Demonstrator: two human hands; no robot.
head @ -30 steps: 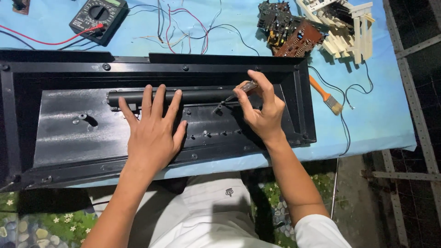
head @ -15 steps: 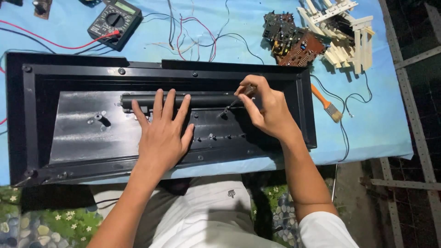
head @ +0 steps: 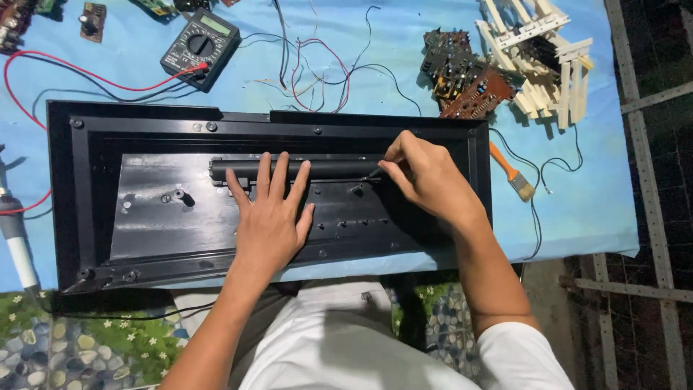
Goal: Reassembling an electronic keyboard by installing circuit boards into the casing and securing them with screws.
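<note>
Lying inside the black casing (head: 79, 217), a dark tube (head: 325, 169) takes the flat left hand (head: 268, 224) and pinching right hand (head: 426, 180).

Around one black casing (head: 79, 195): one black tube (head: 317, 169), two hands, left (head: 268, 224) and right (head: 427, 177), one multimeter (head: 200, 49), one paintbrush (head: 512, 172), one soldering iron (head: 16, 235).

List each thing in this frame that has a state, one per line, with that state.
Left hand: flat, fingers spread, pressing on the black cylindrical bar.
Right hand: fingers pinched at the bar's right end; what they grip is hidden.
Large black plastic housing: open, inner side up.
Black multimeter: red lead plugged in.
Brown circuit boards: removed, piled on the blue cloth.
Orange-handled brush: lying unused.
</note>
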